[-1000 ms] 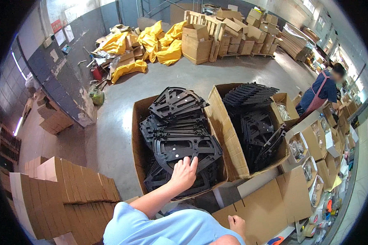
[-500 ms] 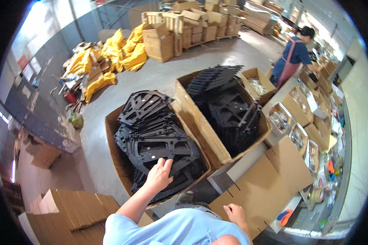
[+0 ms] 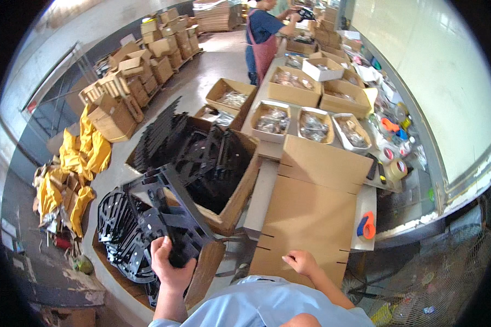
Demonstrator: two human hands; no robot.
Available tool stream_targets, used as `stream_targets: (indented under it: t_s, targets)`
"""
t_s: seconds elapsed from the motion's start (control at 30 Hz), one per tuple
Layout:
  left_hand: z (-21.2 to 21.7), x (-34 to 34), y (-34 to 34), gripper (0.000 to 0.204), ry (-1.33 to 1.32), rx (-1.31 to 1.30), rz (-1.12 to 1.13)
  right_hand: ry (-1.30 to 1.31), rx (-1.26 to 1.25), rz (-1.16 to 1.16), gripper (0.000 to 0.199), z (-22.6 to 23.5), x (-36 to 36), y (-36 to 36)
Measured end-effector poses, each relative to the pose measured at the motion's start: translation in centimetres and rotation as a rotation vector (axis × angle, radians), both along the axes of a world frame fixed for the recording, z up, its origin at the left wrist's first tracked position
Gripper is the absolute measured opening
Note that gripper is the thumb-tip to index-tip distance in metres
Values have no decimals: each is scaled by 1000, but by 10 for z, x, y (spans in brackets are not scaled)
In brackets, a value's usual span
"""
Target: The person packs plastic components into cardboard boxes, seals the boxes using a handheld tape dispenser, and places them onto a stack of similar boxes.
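Observation:
My left hand (image 3: 171, 265) grips a flat black frame-shaped part (image 3: 172, 210) and holds it lifted above a large cardboard box (image 3: 207, 275) filled with several stacked black parts (image 3: 120, 229). A second big box (image 3: 240, 191) just beyond holds more black parts (image 3: 202, 155). My right hand (image 3: 301, 262) rests with fingers spread on the near edge of a flattened cardboard sheet (image 3: 311, 212) lying on the table.
An orange tape dispenser (image 3: 366, 225) sits at the table's right edge. Small open boxes of bagged hardware (image 3: 292, 117) line the table farther on, with tape rolls (image 3: 393, 161) to the right. A person in an apron (image 3: 262, 38) stands at the far end. Yellow bags (image 3: 76, 163) and cartons lie on the floor.
My view has swung to the right toward the table. My left hand, which lay flat on the parts in the box, now grips one black part and has lifted it.

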State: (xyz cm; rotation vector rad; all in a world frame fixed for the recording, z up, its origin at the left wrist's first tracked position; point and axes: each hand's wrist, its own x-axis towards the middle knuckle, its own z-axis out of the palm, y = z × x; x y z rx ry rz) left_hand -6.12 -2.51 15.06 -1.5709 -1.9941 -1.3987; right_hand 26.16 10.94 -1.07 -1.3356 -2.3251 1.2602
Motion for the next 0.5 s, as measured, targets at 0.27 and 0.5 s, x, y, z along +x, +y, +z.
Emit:
stream_targets:
  t_s: [0.27, 0.5]
  targets:
    - [-57, 164, 194, 45, 455, -169, -1089, 467, 39, -576, 25, -139, 125, 49]
    - [-253, 273, 250, 49, 595, -501, -1014, -105, 129, -914, 27, -107, 218, 21]
